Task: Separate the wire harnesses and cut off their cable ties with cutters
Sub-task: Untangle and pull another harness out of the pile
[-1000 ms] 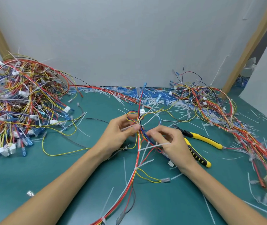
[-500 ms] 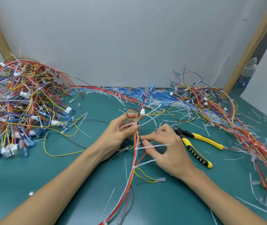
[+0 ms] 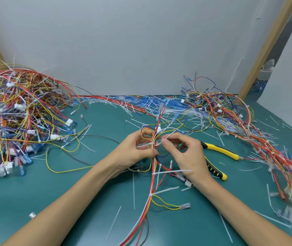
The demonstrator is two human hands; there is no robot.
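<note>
wire harness (image 3: 152, 176) lies mid-counter (image 3: 70, 201), running from the near edge up between my hands. my left hand (image 3: 132, 153) grips the bundle where it is bound, fingers curled round it. my right hand (image 3: 188, 157) pinches a thin white strand (image 3: 168, 136) looping off the top. the cutters (image 3: 220, 152) lie unheld, just behind that hand.

my worry is that tugging the strand will cinch the loops tighter, or snag them on the stiff cable ties (image 3: 170, 172) whose tails jut sideways. the ties sit snug on the wires, so a careless bite could nick the insulation.

the wires are thin, smooth-jacketed and springy, in red, yellow, white and blue. the ties are pale, flat plastic, and one yellow pair ends in a clear-sleeved terminal (image 3: 185, 205).
</note>
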